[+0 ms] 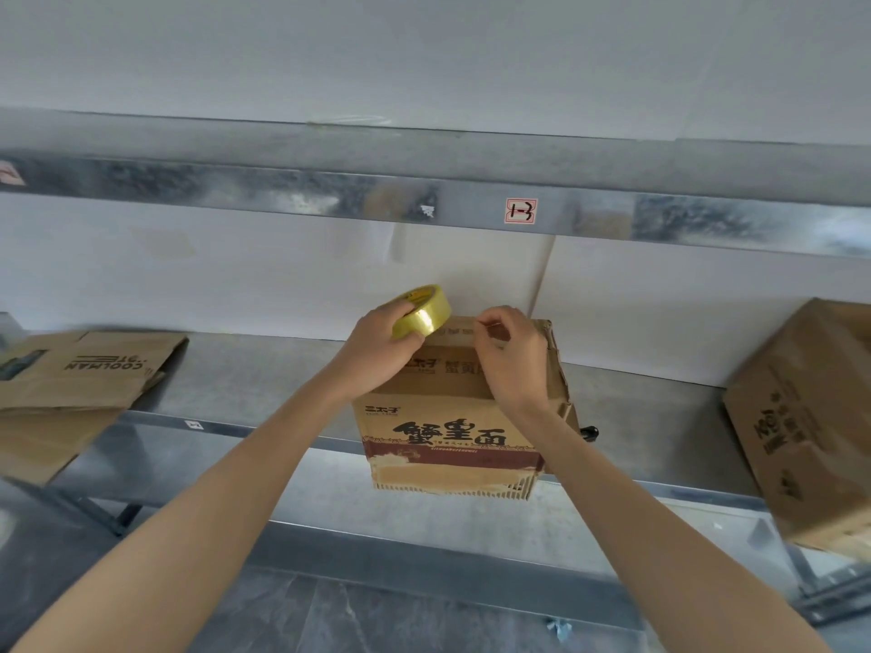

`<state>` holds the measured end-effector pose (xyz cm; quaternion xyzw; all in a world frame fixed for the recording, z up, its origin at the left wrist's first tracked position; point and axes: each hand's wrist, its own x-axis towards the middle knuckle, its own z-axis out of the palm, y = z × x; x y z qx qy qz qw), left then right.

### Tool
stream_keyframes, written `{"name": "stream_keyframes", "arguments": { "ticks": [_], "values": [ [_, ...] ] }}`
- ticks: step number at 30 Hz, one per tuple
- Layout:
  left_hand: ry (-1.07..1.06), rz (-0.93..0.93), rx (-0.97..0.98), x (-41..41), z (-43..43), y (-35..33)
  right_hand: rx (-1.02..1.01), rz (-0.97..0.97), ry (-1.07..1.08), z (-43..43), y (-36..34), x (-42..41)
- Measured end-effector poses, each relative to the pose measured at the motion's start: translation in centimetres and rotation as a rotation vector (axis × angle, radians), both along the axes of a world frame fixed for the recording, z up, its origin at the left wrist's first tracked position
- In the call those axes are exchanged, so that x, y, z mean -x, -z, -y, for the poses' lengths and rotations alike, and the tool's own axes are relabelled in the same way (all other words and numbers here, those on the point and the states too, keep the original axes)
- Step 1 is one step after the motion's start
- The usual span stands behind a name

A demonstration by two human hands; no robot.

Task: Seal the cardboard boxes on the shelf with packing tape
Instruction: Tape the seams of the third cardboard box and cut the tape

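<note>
A brown cardboard box (452, 431) with large black characters stands on the metal shelf (245, 384), its front hanging over the shelf's edge. My left hand (382, 346) grips a yellowish roll of clear packing tape (422, 313) above the box's top, at its far left. My right hand (511, 355) rests on the box's top to the right of the roll, thumb and forefinger pinched together near the far edge. Whether a strip of tape runs between roll and fingers is too faint to tell. Both forearms reach up from below.
A flattened carton (80, 384) printed COOLMAN lies on the shelf at the left. Another cardboard box (810, 426) sits tilted at the right. An upper shelf beam (424, 200) with a small red label runs overhead. A white wall stands behind the shelf.
</note>
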<state>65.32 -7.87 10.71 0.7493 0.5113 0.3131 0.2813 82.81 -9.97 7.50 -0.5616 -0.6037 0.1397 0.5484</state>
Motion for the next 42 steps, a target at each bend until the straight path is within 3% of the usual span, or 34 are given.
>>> {"name": "stream_keyframes", "arguments": {
  "ticks": [4,8,20,23,26,31,34,39,42],
  "values": [
    [0.002,0.002,-0.004,-0.2,0.3,0.0,-0.078,0.359,-0.041,2.1,1.0,-0.7],
    [-0.017,0.061,0.016,-0.3,0.3,-0.2,0.177,0.903,-0.09,2.5,3.1,-1.5],
    [-0.102,0.289,0.151,3.1,1.1,-2.5,0.289,0.912,0.019,-2.7,1.6,0.1],
    [-0.132,0.413,0.252,3.7,1.2,-2.7,0.349,0.823,-0.06,-2.7,0.9,0.0],
    [-0.171,0.477,0.327,3.5,1.7,-2.7,0.277,0.605,-0.12,-1.9,0.3,-0.2],
    [-0.13,0.302,0.228,3.0,2.6,-2.0,0.153,0.459,-0.157,0.2,-0.1,-0.2],
    [-0.069,0.231,0.116,2.5,3.6,-1.6,0.134,0.227,-0.199,1.7,-0.9,0.5],
    [-0.01,0.252,0.077,2.0,4.6,-1.4,0.315,-0.166,-0.407,3.3,-3.0,1.5],
    [-0.01,0.366,0.15,1.8,4.6,-1.5,0.465,-0.308,-0.515,3.5,-3.8,1.2]
  ]
}}
